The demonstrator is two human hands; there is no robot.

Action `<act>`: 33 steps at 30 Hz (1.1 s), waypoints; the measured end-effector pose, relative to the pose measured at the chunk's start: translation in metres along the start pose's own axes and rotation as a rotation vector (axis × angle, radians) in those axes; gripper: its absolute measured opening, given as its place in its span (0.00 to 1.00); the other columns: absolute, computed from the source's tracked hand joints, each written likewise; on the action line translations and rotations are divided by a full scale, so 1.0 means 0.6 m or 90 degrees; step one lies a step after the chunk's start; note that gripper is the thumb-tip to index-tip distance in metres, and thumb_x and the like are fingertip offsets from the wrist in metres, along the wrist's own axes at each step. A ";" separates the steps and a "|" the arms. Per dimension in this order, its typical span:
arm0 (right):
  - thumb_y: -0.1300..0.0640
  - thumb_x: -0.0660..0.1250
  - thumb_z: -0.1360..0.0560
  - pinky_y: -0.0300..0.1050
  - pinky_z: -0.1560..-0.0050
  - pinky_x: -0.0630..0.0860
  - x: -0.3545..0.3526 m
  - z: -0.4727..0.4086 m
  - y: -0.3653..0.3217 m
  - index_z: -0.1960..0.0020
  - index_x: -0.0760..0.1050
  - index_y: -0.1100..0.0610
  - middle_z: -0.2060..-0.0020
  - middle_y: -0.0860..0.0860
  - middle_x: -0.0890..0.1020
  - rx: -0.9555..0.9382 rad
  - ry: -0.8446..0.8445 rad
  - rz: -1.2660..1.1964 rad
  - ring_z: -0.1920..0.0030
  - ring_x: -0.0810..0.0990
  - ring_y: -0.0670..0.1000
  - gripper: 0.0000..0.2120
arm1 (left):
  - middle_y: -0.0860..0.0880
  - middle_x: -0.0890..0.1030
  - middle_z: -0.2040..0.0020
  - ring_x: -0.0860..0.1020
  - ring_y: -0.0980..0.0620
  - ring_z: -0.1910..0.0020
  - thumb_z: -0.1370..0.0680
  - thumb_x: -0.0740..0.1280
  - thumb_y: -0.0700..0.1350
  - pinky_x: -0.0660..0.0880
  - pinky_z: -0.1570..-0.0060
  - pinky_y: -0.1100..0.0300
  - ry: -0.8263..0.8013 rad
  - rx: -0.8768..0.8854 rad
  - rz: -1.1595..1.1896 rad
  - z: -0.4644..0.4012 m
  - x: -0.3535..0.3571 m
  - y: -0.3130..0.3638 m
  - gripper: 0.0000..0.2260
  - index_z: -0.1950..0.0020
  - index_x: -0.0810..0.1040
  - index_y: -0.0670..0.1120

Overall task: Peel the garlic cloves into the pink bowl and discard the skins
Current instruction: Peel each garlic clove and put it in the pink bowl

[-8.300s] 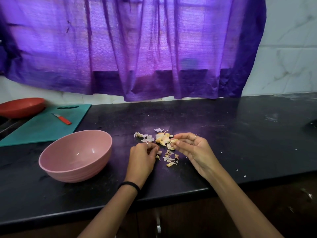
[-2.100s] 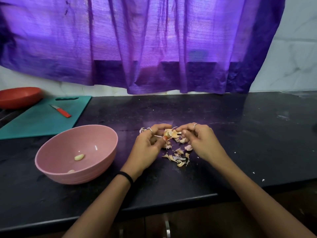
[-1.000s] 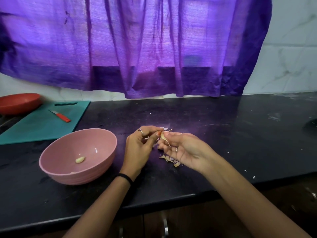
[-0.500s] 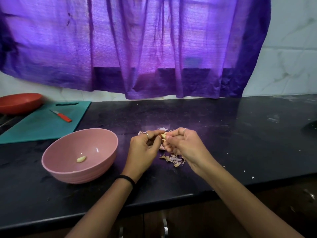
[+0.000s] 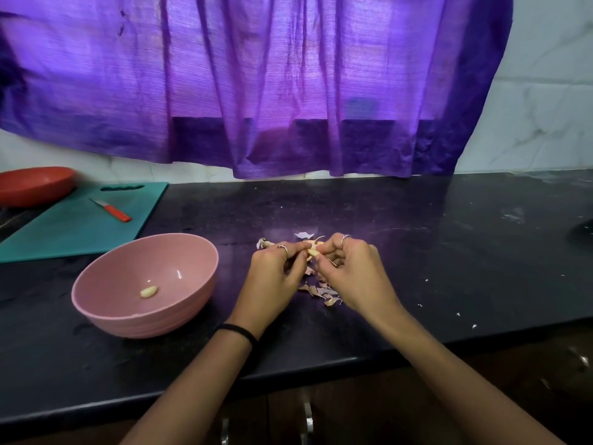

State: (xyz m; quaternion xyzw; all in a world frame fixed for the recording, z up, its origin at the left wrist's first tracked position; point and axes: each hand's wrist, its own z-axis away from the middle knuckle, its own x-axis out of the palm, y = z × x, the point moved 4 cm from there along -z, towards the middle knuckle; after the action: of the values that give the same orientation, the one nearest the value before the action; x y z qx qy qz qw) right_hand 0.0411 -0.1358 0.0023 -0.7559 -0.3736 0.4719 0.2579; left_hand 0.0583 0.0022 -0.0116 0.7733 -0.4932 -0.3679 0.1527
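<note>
Two hands, one clove, over a black counter

Both the left hand (image 5: 272, 274) and right hand (image 5: 349, 271) pinch a garlic clove (image 5: 313, 252) above scattered skins (image 5: 321, 290) on the dusty black countertop (image 5: 417, 239). Left of them, the pink bowl (image 5: 122, 313) holds one peeled clove (image 5: 149, 291). Behind hang a purple curtain (image 5: 256, 85) and marble wall tiles (image 5: 539, 107).

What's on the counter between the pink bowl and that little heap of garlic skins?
In the head view, the person's left hand and wrist cross the stretch between the pink bowl and the garlic skins. Otherwise only bare black counter shows there.
</note>
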 end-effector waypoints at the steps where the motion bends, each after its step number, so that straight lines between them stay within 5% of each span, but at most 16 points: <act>1: 0.62 0.69 0.25 0.51 0.57 0.81 0.001 0.001 0.001 0.55 0.79 0.56 0.65 0.49 0.83 -0.006 0.004 0.004 0.64 0.83 0.48 0.03 | 0.49 0.84 0.56 0.80 0.57 0.57 0.23 0.66 0.36 0.75 0.57 0.69 -0.008 -0.002 -0.001 0.000 0.001 0.000 0.10 0.44 0.83 0.42; 9: 0.62 0.68 0.24 0.45 0.57 0.81 0.000 0.016 0.011 0.52 0.81 0.59 0.64 0.44 0.82 -0.080 0.022 0.014 0.62 0.84 0.45 0.03 | 0.47 0.83 0.60 0.79 0.51 0.60 0.23 0.60 0.39 0.73 0.58 0.58 -0.094 0.032 -0.051 0.001 0.014 0.001 0.10 0.51 0.82 0.41; 13: 0.64 0.69 0.25 0.32 0.61 0.77 0.000 0.022 0.008 0.50 0.81 0.63 0.65 0.38 0.78 -0.153 0.032 0.021 0.61 0.81 0.40 0.04 | 0.48 0.82 0.61 0.79 0.52 0.61 0.23 0.59 0.41 0.75 0.57 0.54 -0.119 0.034 -0.053 0.001 0.015 0.001 0.11 0.53 0.81 0.41; 19: 0.67 0.68 0.25 0.23 0.65 0.69 0.006 0.027 0.012 0.52 0.80 0.66 0.65 0.44 0.78 -0.173 0.029 0.013 0.67 0.77 0.31 0.03 | 0.49 0.83 0.63 0.80 0.55 0.64 0.24 0.59 0.42 0.75 0.60 0.54 -0.109 0.006 -0.020 0.003 0.007 0.003 0.12 0.55 0.81 0.41; 22: 0.67 0.68 0.25 0.26 0.64 0.72 0.005 0.027 0.017 0.53 0.79 0.65 0.66 0.46 0.80 -0.154 0.013 -0.016 0.66 0.80 0.36 0.02 | 0.49 0.82 0.64 0.80 0.55 0.64 0.24 0.60 0.42 0.76 0.60 0.56 -0.107 0.005 -0.006 0.004 0.005 0.002 0.11 0.56 0.81 0.41; 26: 0.66 0.69 0.25 0.42 0.55 0.82 0.001 0.020 0.027 0.55 0.78 0.53 0.63 0.49 0.84 -0.092 0.008 -0.104 0.60 0.85 0.47 0.08 | 0.57 0.80 0.67 0.80 0.62 0.66 0.21 0.62 0.36 0.76 0.62 0.67 -0.091 -0.019 0.025 0.005 0.002 0.005 0.09 0.56 0.81 0.41; 31: 0.68 0.66 0.24 0.38 0.55 0.80 -0.001 0.018 0.029 0.56 0.76 0.50 0.65 0.50 0.82 -0.046 -0.004 -0.188 0.63 0.82 0.47 0.12 | 0.56 0.82 0.64 0.81 0.60 0.66 0.21 0.63 0.36 0.77 0.63 0.66 -0.077 -0.034 0.092 0.009 -0.004 0.013 0.16 0.56 0.79 0.57; 33: 0.67 0.66 0.24 0.37 0.55 0.80 -0.001 0.018 0.028 0.56 0.76 0.50 0.65 0.49 0.82 -0.050 -0.003 -0.180 0.63 0.82 0.46 0.12 | 0.53 0.83 0.63 0.81 0.59 0.65 0.22 0.64 0.36 0.78 0.63 0.66 -0.071 -0.036 0.086 0.010 -0.003 0.013 0.12 0.54 0.82 0.53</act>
State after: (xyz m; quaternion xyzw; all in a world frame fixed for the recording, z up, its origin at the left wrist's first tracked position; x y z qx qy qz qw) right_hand 0.0368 -0.1459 -0.0146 -0.7039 -0.4953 0.4175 0.2913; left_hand 0.0484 0.0011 -0.0102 0.7117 -0.5415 -0.4135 0.1714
